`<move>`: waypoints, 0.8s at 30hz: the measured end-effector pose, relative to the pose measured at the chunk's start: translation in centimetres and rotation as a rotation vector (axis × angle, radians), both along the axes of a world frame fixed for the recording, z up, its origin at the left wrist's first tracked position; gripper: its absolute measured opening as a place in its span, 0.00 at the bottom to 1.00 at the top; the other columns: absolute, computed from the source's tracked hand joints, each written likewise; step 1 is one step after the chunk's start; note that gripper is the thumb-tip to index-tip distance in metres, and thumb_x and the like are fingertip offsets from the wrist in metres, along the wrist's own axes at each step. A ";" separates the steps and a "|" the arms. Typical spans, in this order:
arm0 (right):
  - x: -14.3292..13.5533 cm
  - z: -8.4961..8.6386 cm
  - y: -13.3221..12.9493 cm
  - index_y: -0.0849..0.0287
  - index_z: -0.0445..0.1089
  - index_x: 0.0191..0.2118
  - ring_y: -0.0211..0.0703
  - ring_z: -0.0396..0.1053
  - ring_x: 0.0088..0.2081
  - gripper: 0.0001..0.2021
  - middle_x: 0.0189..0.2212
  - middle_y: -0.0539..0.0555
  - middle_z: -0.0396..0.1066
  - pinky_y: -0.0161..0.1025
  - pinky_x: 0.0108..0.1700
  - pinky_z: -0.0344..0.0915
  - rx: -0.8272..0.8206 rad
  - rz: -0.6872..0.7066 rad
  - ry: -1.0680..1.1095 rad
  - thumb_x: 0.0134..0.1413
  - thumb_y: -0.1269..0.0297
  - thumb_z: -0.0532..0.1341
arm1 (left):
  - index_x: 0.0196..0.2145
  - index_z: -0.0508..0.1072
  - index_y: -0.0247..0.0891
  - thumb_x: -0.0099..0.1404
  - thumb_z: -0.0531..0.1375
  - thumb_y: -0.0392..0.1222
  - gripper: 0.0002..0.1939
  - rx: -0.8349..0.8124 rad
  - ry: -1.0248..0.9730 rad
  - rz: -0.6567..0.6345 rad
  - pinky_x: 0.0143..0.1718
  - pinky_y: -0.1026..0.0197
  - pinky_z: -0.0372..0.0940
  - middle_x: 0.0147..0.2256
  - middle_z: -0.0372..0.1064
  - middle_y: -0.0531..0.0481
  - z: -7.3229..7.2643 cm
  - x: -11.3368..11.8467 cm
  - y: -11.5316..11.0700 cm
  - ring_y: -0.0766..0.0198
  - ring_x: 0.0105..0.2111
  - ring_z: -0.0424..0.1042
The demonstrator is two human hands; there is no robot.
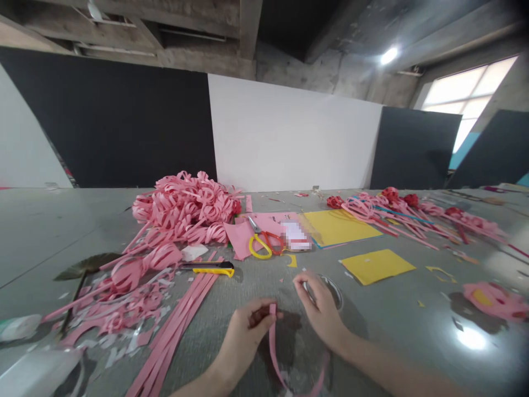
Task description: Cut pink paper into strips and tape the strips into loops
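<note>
Pink paper strip (271,342): upper end clamped between thumb and fingers of left hand (243,333), tip projecting just above the thumb; remainder drops below the fingers and curves right. Left hand angled inward, fingers curled. Right hand (324,314) reaches forward, palm down, fingers bent over the near-left side of a ring-shaped roll (339,298); cannot tell whether its fingertips are closed on the roll.

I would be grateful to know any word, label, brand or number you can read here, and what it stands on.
No text reads clearly.
Pink sheet: small dark marks, too blurred to read.
Pixelated item at its right: any text is unreadable.
</note>
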State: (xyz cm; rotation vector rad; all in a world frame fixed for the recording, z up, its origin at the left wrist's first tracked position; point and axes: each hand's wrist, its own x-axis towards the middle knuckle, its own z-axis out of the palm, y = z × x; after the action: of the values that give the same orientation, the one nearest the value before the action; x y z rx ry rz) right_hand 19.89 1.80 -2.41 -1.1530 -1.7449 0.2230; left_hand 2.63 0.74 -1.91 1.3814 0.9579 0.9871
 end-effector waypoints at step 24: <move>-0.8 -0.7 -1.0 0.57 0.50 0.50 0.42 0.63 0.39 0.18 0.27 0.49 0.67 0.43 0.46 0.54 -0.109 0.261 -0.159 0.53 0.70 0.53 | 0.31 0.71 0.33 0.49 0.58 0.38 0.10 -0.076 -0.006 0.044 0.34 0.60 0.63 0.28 0.73 0.47 -0.9 0.1 0.5 0.57 0.31 0.72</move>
State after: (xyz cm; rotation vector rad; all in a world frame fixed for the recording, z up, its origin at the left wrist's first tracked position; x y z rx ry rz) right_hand 19.10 0.83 -3.06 -1.0407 -2.0464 0.3973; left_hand 2.76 1.28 -2.81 1.2979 1.0156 0.9773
